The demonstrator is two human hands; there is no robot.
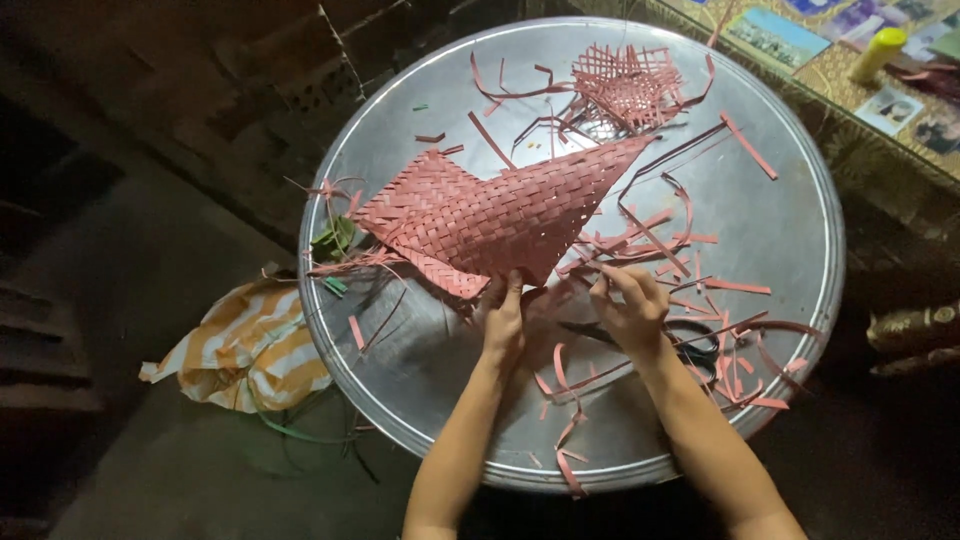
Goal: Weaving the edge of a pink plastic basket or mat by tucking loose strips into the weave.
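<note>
Hands (505, 320) on pink woven mat (490, 215)

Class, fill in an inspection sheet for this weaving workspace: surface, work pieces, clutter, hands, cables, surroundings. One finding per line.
Surface: round metal tray, shiny, used as the worktop.
Work pieces: pink woven mat, roughly triangular, lying flat; a smaller open-weave piece at the far edge.
Clutter: loose pink strips scattered across the tray; scissors partly under the strips; green scraps at the left rim.
Hands: left hand pinches the mat's near edge; right hand fingers a strip beside it.
Cables: nothing seen.
Surroundings: striped orange-and-white bag on the dark floor; patterned table with a yellow bottle.
</note>
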